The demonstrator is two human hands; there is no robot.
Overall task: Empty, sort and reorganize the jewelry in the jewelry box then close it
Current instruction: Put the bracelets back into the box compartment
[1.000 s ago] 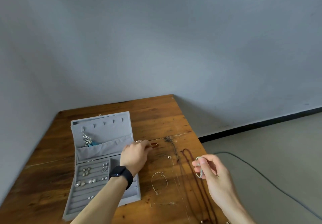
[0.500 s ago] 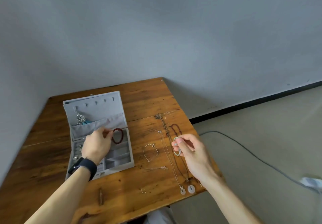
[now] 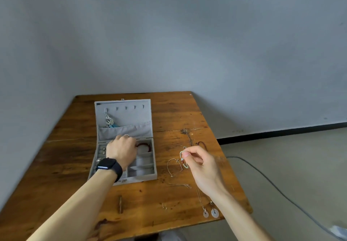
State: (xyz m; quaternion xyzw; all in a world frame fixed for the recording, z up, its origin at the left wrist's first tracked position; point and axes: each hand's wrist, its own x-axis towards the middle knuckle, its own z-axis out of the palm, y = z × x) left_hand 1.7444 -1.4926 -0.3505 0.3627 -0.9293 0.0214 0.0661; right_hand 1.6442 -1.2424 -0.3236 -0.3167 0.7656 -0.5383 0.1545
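A grey jewelry box [image 3: 142,178] lies open on the wooden table [image 3: 62,165], its lid [image 3: 131,115] laid back with a silver and blue piece [image 3: 109,122] hanging on a hook. My left hand [image 3: 122,150], with a black watch at the wrist, is over the box's back compartments and holds a dark red bead bracelet [image 3: 144,145] at the top right compartment. My right hand [image 3: 199,162] hovers right of the box and pinches a pale green bracelet [image 3: 183,159]. Earrings [image 3: 102,151] sit in the ring rolls at the left.
On the table right of the box lie a thin silver bangle [image 3: 171,166], dark cord necklaces [image 3: 189,137], two white disc pendants [image 3: 211,213], a small chain [image 3: 185,185] and ear studs [image 3: 164,206]. A grey cable [image 3: 272,184] runs over the floor at right.
My left hand carried the red bracelet from the table into the box's top right compartment. My right hand kept hold of the pale green bracelet and drifted left. The camera tilted and drew back.
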